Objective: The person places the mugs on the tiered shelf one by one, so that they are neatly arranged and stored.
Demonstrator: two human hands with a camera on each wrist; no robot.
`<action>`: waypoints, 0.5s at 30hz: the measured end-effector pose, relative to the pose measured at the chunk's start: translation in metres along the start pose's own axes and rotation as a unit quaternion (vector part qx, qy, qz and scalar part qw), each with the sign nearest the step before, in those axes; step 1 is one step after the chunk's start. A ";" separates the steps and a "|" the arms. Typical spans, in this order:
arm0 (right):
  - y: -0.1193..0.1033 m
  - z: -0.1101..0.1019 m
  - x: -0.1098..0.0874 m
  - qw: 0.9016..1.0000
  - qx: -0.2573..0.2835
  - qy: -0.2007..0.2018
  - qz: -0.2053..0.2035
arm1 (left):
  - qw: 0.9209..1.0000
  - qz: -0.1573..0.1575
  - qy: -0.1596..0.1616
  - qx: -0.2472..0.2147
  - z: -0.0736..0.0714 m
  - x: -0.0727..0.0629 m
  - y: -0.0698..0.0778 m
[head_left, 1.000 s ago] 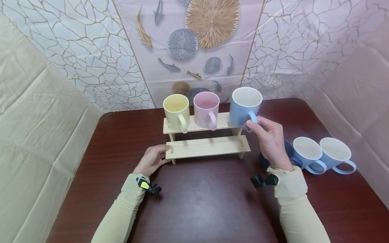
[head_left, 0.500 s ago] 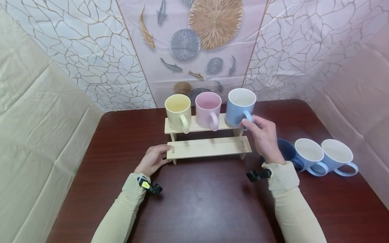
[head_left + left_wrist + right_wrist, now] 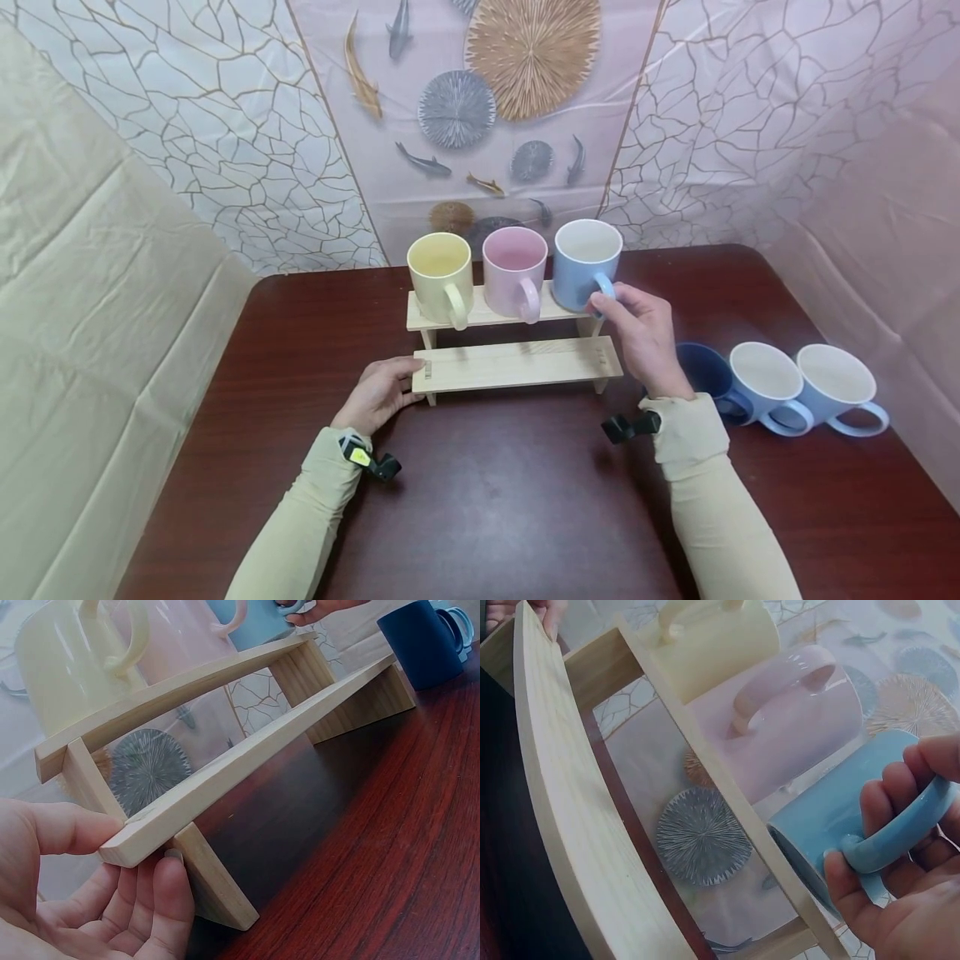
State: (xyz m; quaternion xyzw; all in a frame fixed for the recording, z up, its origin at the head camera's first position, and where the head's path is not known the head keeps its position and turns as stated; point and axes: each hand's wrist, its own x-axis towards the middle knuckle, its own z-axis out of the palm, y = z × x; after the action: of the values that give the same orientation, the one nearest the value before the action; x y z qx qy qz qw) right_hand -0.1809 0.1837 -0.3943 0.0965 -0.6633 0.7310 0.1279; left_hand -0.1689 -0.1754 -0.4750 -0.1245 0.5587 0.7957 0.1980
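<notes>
A two-tier wooden rack (image 3: 517,364) stands on the table. My left hand (image 3: 380,393) pinches the left end of its lower shelf, thumb on top and fingers beneath, as the left wrist view shows. On the upper shelf a yellow mug (image 3: 435,287) stands at the left and a pink mug (image 3: 510,283) in the middle. My right hand (image 3: 641,333) grips the handle of a light blue mug (image 3: 581,279) at the upper shelf's right end. In the right wrist view its fingers curl through that handle (image 3: 904,832). Whether the mug's base rests fully on the shelf I cannot tell.
Right of the rack, a dark blue mug (image 3: 701,371) and two light blue mugs, one in the middle (image 3: 765,383) and one outermost (image 3: 832,392), stand in a row on the dark red table (image 3: 495,500). Patterned cloth (image 3: 480,125) hangs close behind the rack.
My right hand has moved the light blue mug leftward, closer to the pink mug over the upper shelf. My left hand has kept its hold on the lower shelf.
</notes>
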 end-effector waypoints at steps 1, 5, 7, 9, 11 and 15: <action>0.001 0.000 0.000 1.000 0.000 -0.001 0.001 | 1.000 -0.001 0.001 0.000 0.000 0.000 0.000; 0.003 0.000 0.000 1.000 0.000 -0.004 0.006 | 1.000 -0.001 0.001 -0.002 -0.002 0.002 -0.002; 0.005 -0.001 0.000 1.000 0.007 -0.006 0.009 | 1.000 0.000 -0.001 -0.003 -0.002 0.002 -0.002; 0.007 -0.002 0.000 1.000 0.010 -0.005 0.012 | 1.000 0.004 -0.005 -0.002 -0.002 0.001 -0.003; 0.008 -0.003 0.000 1.000 0.007 -0.005 0.014 | 1.000 0.010 -0.009 -0.002 -0.002 0.000 -0.002; 0.009 -0.006 0.001 1.000 -0.014 -0.010 0.016 | 1.000 0.019 -0.017 0.003 -0.002 -0.001 -0.002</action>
State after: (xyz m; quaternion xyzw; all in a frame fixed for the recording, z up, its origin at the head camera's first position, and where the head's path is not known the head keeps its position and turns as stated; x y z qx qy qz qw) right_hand -0.1844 0.1888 -0.4034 0.0908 -0.6761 0.7228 0.1107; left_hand -0.1675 -0.1772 -0.4768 -0.0997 0.5601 0.7996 0.1924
